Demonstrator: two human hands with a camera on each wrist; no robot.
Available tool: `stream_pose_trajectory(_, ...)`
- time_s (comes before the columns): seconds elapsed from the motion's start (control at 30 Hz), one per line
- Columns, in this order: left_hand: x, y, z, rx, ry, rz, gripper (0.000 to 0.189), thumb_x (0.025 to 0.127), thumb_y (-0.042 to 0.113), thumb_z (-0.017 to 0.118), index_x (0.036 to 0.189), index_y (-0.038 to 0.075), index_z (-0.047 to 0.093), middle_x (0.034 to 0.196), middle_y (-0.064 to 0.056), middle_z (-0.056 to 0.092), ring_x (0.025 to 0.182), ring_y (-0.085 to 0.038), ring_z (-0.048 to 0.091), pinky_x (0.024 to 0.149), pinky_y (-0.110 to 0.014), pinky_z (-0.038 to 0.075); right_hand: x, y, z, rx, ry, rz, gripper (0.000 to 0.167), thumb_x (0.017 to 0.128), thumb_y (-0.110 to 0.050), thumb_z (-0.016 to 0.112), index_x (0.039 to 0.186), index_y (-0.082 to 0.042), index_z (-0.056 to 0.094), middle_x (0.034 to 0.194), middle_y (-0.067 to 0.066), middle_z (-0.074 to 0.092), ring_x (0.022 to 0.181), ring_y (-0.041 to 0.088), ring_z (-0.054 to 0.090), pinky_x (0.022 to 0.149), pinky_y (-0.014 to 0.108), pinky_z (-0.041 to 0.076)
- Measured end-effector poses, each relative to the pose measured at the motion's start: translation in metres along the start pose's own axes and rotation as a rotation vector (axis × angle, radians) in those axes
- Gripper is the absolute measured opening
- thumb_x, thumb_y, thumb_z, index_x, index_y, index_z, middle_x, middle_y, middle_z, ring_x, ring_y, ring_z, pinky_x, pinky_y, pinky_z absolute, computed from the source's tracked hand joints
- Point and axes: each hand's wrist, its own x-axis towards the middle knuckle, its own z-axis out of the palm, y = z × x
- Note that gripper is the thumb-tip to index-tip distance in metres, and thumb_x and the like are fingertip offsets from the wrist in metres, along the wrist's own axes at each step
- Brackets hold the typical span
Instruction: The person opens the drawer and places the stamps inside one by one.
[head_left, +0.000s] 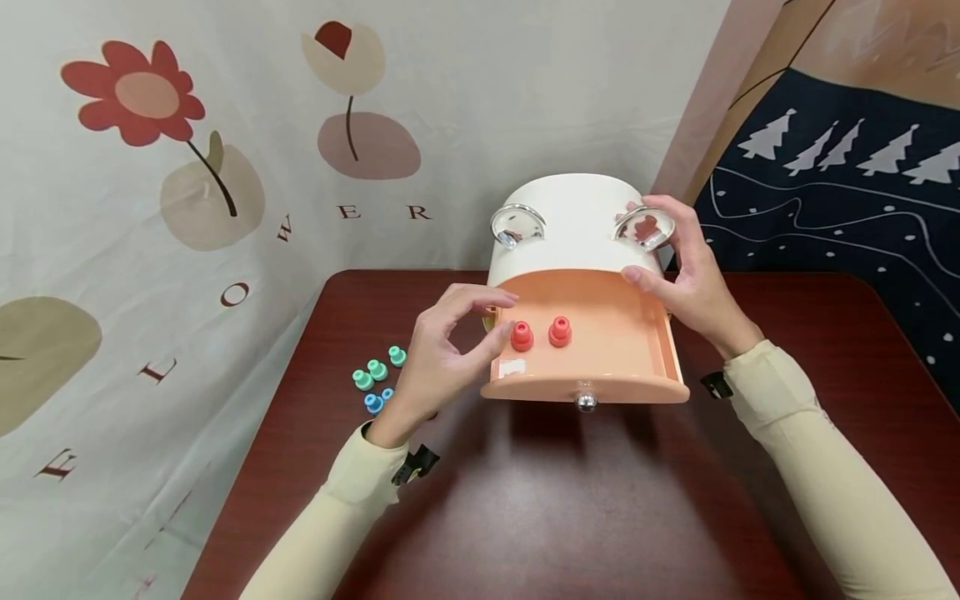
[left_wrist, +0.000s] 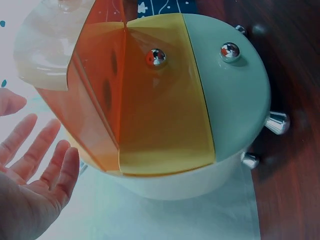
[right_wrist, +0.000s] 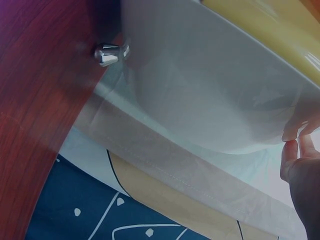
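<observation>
A small round-backed white drawer cabinet lies tipped on the table with its shiny metal feet pointing up. Its orange drawer is pulled out, and two small red stepped plastic pieces stand inside. At the drawer's left side is my left hand, thumb and fingers apart, the thumb close to the nearer red piece; nothing shows in its grasp. My right hand grips the cabinet's right side, thumb at the front edge and fingers by a metal foot. Yellow and green drawers appear pushed in.
Several small green pieces and blue pieces stand on the dark red table, left of the cabinet and partly behind my left hand. A printed cloth hangs behind the table, with a dark tree-patterned cloth at right.
</observation>
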Motion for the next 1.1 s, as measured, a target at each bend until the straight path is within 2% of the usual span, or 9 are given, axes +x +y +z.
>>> stream_pose_trajectory(0.13, -0.008, -0.003, -0.007, 0.008, 0.045, -0.037, 0.023, 0.100, 0.008, 0.077, 0.122, 0.005, 0.077, 0.122, 0.000, 0.076, 0.107, -0.034, 0.066, 0.098, -0.046, 0.052, 0.000, 0.001, 0.000, -0.004, 0.002, 0.005, 0.083, 0.087, 0.001, 0.074, 0.162, -0.008, 0.040, 0.161, 0.008, 0.052, 0.144, 0.021, 0.046, 0.127, 0.040, 0.024)
stream_pose_trajectory(0.33, -0.018, -0.007, -0.016, 0.010, 0.085, -0.085, 0.021, 0.102, 0.008, 0.074, 0.122, 0.006, 0.078, 0.122, -0.002, 0.076, 0.102, -0.024, 0.068, 0.096, -0.046, 0.053, 0.002, 0.001, 0.000, -0.004, -0.002, 0.003, 0.082, 0.087, 0.001, 0.074, 0.161, -0.007, 0.040, 0.161, 0.015, 0.050, 0.144, 0.021, 0.045, 0.127, 0.039, 0.026)
stream_pose_trajectory(0.43, -0.023, -0.009, -0.020, 0.012, 0.101, -0.109, 0.021, 0.102, 0.007, 0.074, 0.122, 0.008, 0.078, 0.122, 0.000, 0.076, 0.099, -0.023, 0.069, 0.094, -0.048, 0.054, 0.002, 0.001, 0.000, 0.001, -0.004, 0.004, 0.082, 0.087, 0.001, 0.074, 0.161, -0.007, 0.040, 0.161, 0.016, 0.049, 0.144, 0.021, 0.045, 0.126, 0.038, 0.027)
stream_pose_trajectory(0.6, -0.033, -0.013, -0.025, 0.023, 0.109, -0.155, 0.023, 0.101, 0.005, 0.075, 0.123, 0.009, 0.079, 0.122, -0.001, 0.075, 0.094, -0.024, 0.067, 0.089, -0.037, 0.054, 0.001, 0.001, 0.000, -0.002, -0.002, 0.002, 0.082, 0.088, 0.001, 0.074, 0.162, -0.007, 0.040, 0.161, 0.019, 0.048, 0.144, 0.021, 0.045, 0.126, 0.039, 0.027)
stream_pose_trajectory(0.67, -0.039, -0.015, -0.027, 0.025, 0.114, -0.179, 0.022, 0.101, 0.004, 0.075, 0.123, 0.008, 0.079, 0.121, -0.001, 0.075, 0.091, -0.023, 0.064, 0.081, -0.030, 0.053, 0.001, 0.001, 0.000, -0.002, 0.000, 0.005, 0.082, 0.088, 0.001, 0.074, 0.162, -0.007, 0.040, 0.161, 0.020, 0.047, 0.144, 0.021, 0.045, 0.126, 0.039, 0.027)
stream_pose_trajectory(0.83, -0.051, -0.018, -0.032, 0.046, 0.137, -0.240, 0.021, 0.101, 0.006, 0.076, 0.121, 0.011, 0.080, 0.104, -0.001, 0.071, 0.079, -0.022, 0.055, 0.062, -0.025, 0.043, 0.001, 0.000, -0.001, 0.001, 0.002, 0.008, 0.082, 0.088, 0.000, 0.075, 0.162, -0.007, 0.040, 0.161, 0.021, 0.047, 0.145, 0.022, 0.045, 0.127, 0.045, 0.027)
stream_pose_trajectory(0.97, -0.058, -0.021, -0.036, 0.075, 0.150, -0.259, 0.021, 0.100, 0.003, 0.076, 0.121, 0.008, 0.080, 0.087, -0.007, 0.060, 0.076, -0.023, 0.050, 0.060, -0.026, 0.039, 0.001, 0.000, -0.001, -0.003, 0.002, 0.013, 0.082, 0.088, 0.000, 0.075, 0.162, -0.008, 0.040, 0.161, 0.021, 0.046, 0.144, 0.022, 0.044, 0.126, 0.041, 0.029)
stream_pose_trajectory(1.1, -0.065, -0.025, -0.037, 0.092, 0.158, -0.297, 0.022, 0.098, -0.003, 0.076, 0.118, 0.005, 0.079, 0.086, -0.010, 0.059, 0.073, -0.020, 0.047, 0.059, -0.024, 0.038, 0.001, 0.000, -0.001, -0.005, 0.001, 0.020, 0.082, 0.088, 0.000, 0.074, 0.162, -0.009, 0.040, 0.161, 0.021, 0.046, 0.144, 0.021, 0.044, 0.124, 0.036, 0.030)
